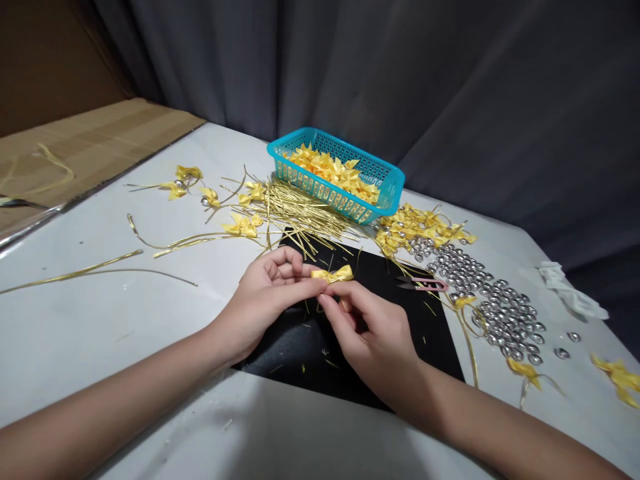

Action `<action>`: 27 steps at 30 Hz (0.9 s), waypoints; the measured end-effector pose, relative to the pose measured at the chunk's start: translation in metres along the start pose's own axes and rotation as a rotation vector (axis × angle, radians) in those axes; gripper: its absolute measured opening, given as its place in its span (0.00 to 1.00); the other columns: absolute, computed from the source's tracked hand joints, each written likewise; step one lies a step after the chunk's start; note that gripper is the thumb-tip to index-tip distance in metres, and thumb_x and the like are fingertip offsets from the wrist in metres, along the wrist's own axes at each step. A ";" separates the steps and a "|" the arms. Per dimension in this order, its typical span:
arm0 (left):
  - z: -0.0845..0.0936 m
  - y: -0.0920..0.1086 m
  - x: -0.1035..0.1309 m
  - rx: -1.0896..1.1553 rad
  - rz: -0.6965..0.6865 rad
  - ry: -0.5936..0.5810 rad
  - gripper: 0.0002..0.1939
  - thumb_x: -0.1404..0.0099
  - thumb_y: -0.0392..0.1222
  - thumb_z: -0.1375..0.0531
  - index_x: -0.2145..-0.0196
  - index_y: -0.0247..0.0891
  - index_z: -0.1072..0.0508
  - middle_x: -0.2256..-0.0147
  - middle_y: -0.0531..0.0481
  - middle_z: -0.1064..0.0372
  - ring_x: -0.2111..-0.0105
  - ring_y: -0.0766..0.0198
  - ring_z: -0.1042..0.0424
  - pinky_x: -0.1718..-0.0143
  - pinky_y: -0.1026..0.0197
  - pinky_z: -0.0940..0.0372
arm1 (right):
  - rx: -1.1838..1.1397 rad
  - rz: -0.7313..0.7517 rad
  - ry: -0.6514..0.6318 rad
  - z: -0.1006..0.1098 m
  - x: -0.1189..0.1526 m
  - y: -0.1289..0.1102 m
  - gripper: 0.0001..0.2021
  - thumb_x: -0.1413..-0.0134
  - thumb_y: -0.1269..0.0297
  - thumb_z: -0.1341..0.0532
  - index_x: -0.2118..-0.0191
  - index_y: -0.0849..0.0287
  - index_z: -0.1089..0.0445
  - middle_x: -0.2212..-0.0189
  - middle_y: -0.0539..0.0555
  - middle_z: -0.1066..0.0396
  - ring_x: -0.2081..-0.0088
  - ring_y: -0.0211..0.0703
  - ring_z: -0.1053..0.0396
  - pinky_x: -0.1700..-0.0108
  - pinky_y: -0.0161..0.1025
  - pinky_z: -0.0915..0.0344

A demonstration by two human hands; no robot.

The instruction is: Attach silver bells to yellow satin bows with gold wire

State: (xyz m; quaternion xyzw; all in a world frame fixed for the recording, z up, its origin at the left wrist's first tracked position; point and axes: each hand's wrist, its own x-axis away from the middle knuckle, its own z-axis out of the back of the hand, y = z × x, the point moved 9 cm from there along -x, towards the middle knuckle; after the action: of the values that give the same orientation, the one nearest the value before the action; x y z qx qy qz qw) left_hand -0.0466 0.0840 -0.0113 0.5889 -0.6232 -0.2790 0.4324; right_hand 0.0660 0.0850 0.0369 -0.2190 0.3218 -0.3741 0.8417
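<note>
A small yellow ribbon bow sits at the fingertips of both hands, above a black mat. My left hand comes in from the left, its thumb and forefinger closed on the bow's left end. Below the bow, the thumb and forefinger of my right hand are pinched together; a thin gold strand seems to run there, though the fingers hide most of it. Short gold clippings lie scattered over the mat. Just right of the hands, pink-handled thread snips rest across the mat's edge.
Behind the mat stands a turquoise basket of yellow bows, with a pile of gold ties before it. Many silver domed pieces spread to the right, near more bows. Cut gold ties lie left; a white crumpled item lies far right.
</note>
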 end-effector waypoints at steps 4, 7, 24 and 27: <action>-0.001 -0.002 0.001 0.023 0.017 -0.008 0.14 0.48 0.30 0.35 0.76 0.37 0.39 0.79 0.61 0.35 0.77 0.76 0.33 0.73 0.75 0.40 | 0.040 0.062 0.043 0.005 -0.002 -0.004 0.05 0.43 0.69 0.43 0.69 0.60 0.32 0.84 0.45 0.45 0.82 0.28 0.48 0.78 0.28 0.48; -0.001 -0.004 0.002 0.055 0.037 -0.009 0.14 0.48 0.29 0.35 0.75 0.37 0.40 0.79 0.62 0.35 0.77 0.76 0.34 0.72 0.75 0.40 | 0.043 0.085 0.051 0.006 -0.003 -0.006 0.04 0.44 0.70 0.42 0.69 0.60 0.34 0.83 0.45 0.45 0.81 0.28 0.48 0.77 0.28 0.48; -0.005 -0.014 0.001 0.067 0.097 -0.051 0.17 0.48 0.28 0.35 0.77 0.37 0.43 0.78 0.59 0.29 0.77 0.76 0.33 0.73 0.74 0.41 | -0.492 -0.261 -0.156 0.002 -0.028 0.026 0.06 0.48 0.64 0.38 0.71 0.61 0.31 0.68 0.51 0.32 0.64 0.37 0.35 0.60 0.34 0.39; -0.002 -0.016 0.000 0.034 0.108 -0.031 0.17 0.49 0.29 0.35 0.77 0.37 0.43 0.77 0.58 0.29 0.77 0.76 0.33 0.72 0.73 0.41 | -0.508 -0.279 -0.143 0.003 -0.029 0.028 0.06 0.47 0.63 0.39 0.70 0.60 0.32 0.69 0.51 0.32 0.65 0.36 0.34 0.62 0.32 0.38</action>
State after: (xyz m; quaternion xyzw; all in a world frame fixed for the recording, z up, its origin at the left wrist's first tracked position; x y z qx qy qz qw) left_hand -0.0367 0.0817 -0.0234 0.5576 -0.6652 -0.2537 0.4270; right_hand 0.0671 0.1251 0.0330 -0.4903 0.3119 -0.3773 0.7211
